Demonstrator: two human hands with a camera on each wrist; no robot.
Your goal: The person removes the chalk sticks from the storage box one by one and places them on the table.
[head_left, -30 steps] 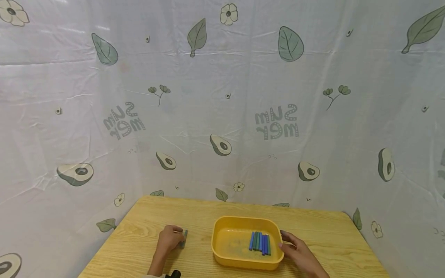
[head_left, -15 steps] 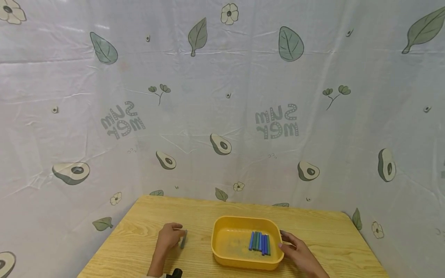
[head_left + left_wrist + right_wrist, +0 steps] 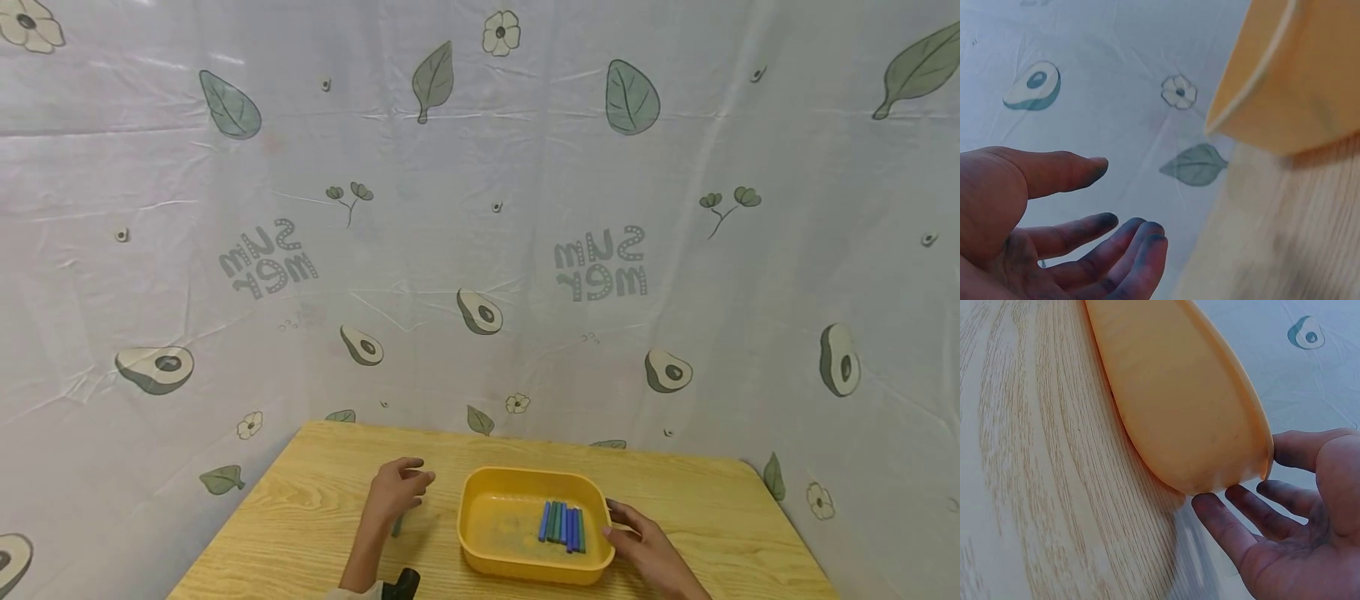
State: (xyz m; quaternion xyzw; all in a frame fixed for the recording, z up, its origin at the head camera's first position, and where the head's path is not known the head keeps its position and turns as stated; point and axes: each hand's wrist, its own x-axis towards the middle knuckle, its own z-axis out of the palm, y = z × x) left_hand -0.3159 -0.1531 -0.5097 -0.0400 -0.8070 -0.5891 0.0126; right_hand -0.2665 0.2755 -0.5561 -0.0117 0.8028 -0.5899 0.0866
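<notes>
My left hand [image 3: 396, 493] hovers over the table left of the tray. Its thumb and fingers are spread apart with nothing between them, and the left wrist view shows dark smudges on the fingertips. Below it lies a green chalk-like stick [image 3: 397, 527], partly hidden by the hand. My right hand [image 3: 647, 550] holds the right end of a yellow plastic tray [image 3: 536, 572], the thumb at the rim and the fingers against the outer wall [image 3: 1210, 481]. Inside the tray, towards its right side, several blue, green and violet chalk-like sticks [image 3: 563, 525] lie side by side.
The wood-grain table [image 3: 420, 450] bears the tray near its front middle. Behind and at both sides hangs a pale curtain [image 3: 420, 250] printed with leaves and avocados. A black strap piece [image 3: 401, 585] sits at my left wrist.
My left hand has let go of the green stick, leaving it on the table, and has risen away and to the right. The right hand and tray have stayed in place.
</notes>
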